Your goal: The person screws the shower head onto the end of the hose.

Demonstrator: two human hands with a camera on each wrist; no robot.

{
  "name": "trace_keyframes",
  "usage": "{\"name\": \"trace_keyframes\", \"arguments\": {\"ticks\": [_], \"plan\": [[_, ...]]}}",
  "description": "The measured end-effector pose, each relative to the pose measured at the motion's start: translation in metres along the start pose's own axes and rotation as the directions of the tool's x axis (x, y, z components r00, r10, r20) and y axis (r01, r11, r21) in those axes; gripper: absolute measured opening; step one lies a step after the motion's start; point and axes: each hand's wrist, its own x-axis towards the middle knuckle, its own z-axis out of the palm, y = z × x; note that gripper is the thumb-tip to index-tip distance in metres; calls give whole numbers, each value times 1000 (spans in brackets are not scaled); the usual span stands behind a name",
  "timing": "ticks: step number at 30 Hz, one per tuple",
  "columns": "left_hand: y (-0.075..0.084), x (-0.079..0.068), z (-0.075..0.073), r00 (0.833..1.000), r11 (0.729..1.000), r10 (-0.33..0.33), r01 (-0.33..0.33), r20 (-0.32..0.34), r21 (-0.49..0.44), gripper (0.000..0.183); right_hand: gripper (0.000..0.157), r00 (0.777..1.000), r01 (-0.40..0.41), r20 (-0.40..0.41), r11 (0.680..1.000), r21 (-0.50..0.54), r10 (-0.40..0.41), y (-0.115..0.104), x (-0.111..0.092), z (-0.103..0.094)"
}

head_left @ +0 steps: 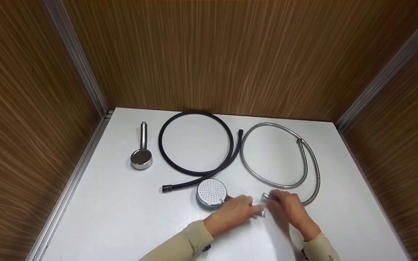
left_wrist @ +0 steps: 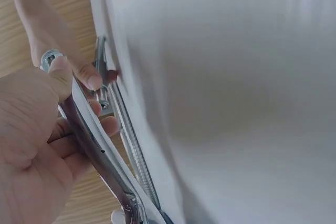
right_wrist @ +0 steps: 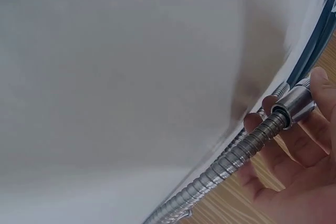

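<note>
My left hand (head_left: 236, 210) grips the handle of a hand shower (head_left: 212, 192) with a round white spray face, which points left. In the left wrist view the threaded end of the handle (left_wrist: 51, 57) sticks out past the thumb. My right hand (head_left: 288, 206) pinches the chrome end nut (right_wrist: 295, 103) of a silver metal shower hose (head_left: 279, 185). The ribbed hose runs from that nut back to its loop on the table. The handle end and the nut are close together, with a small gap between them.
A black shower hose (head_left: 160, 139) lies coiled behind the hands on the white table (head_left: 96, 203). To the left lies a second, chrome hand shower (head_left: 141, 159). Wood-grain panels (head_left: 209, 54) stand at the back and both sides.
</note>
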Motion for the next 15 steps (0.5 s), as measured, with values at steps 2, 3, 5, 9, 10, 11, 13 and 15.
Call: {"name": "trace_keyframes", "arguments": {"ticks": [2, 3, 5, 9, 10, 11, 13, 15], "plan": [[-2, 1, -2, 1000, 1000, -21, 21, 18, -15, 29, 14, 1000, -1, -18, 1000, 2, 1, -1, 0, 0], [-4, 2, -3, 999, 999, -29, 30, 30, -23, 29, 17, 1000, 6, -29, 1000, 4, -6, -1, -1, 0], [-8, 2, -5, 997, 998, -57, 60, 60, -37, 27, 19, 999, 10, -38, 999, 32, -9, -2, -1, -1], [-16, 2, -8, 988, 993, -107, 112, 110, -44, 26, 21, 999, -2, -32, 996, 93, 5, -4, -1, -5], [-18, 2, -9, 986, 991, -119, 125, 118, -46, 25, 21, 1000, -2, -29, 994, 108, 6, -4, -1, -6], [-20, 1, -9, 985, 990, -125, 131, 122, -44, 25, 22, 1000, 0, -22, 994, 113, 3, -5, -1, -6], [-24, 1, -10, 983, 989, -135, 142, 125, -49, 24, 23, 1000, 7, -13, 993, 118, -6, -5, -1, -7], [-27, 0, -10, 981, 987, -145, 152, 129, -51, 24, 25, 1000, 14, -8, 992, 123, -13, -6, -1, -7]]}}
